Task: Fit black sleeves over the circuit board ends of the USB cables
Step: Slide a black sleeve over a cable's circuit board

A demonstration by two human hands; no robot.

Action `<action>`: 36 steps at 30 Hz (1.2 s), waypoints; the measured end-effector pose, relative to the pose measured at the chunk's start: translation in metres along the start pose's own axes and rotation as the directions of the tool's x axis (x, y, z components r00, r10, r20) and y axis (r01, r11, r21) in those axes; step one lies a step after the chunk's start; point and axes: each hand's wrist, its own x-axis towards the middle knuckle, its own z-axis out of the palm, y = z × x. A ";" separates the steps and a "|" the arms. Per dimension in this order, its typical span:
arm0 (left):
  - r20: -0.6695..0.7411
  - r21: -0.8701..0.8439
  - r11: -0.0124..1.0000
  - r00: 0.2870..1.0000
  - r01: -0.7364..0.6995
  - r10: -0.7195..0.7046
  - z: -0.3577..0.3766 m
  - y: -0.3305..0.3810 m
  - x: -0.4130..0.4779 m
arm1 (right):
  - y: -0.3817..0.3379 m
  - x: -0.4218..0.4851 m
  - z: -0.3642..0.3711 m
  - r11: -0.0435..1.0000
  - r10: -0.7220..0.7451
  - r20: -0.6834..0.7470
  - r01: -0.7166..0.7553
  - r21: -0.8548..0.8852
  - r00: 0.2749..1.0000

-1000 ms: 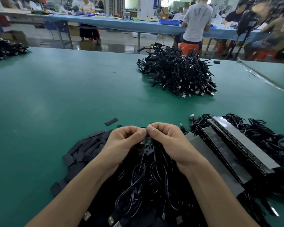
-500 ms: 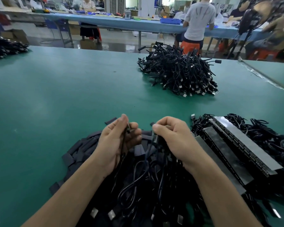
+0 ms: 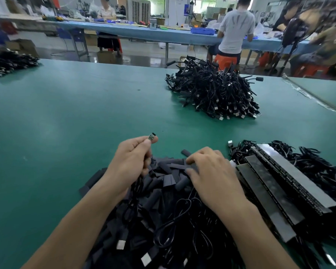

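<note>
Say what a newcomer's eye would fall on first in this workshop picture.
At centre, the left hand holds up a small bare board above the green table. Just right of it, the right hand lies on a pile of black sleeves. Farther back, right of centre, stands a big heap of cables.

Bright, even overhead light, soft shadows, wide-angle bending at blurred edges, sharp centre.
</note>
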 end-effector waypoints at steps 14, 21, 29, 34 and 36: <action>0.050 0.174 0.982 0.997 -0.071 0.064 0.013 -0.029 -0.006 | 0.011 0.004 0.000 0.968 -0.067 0.151 0.028 0.248 0.986; 0.123 0.156 0.984 0.990 -0.082 0.063 0.018 -0.013 -0.015 | 0.012 0.008 -0.007 0.617 0.085 -0.003 -0.050 0.785 0.996; 0.215 0.079 0.993 0.974 -0.091 0.072 0.020 -0.008 -0.020 | 0.008 0.008 -0.002 0.403 0.014 0.056 -0.057 0.913 0.998; 0.168 0.032 0.997 0.983 -0.074 0.068 0.020 -0.011 -0.018 | 0.007 0.006 0.002 0.657 0.030 -0.024 -0.001 0.754 0.999; 0.145 0.025 0.998 0.988 -0.056 0.051 0.020 -0.012 -0.017 | 0.009 0.007 0.003 0.737 0.012 -0.054 0.028 0.675 0.998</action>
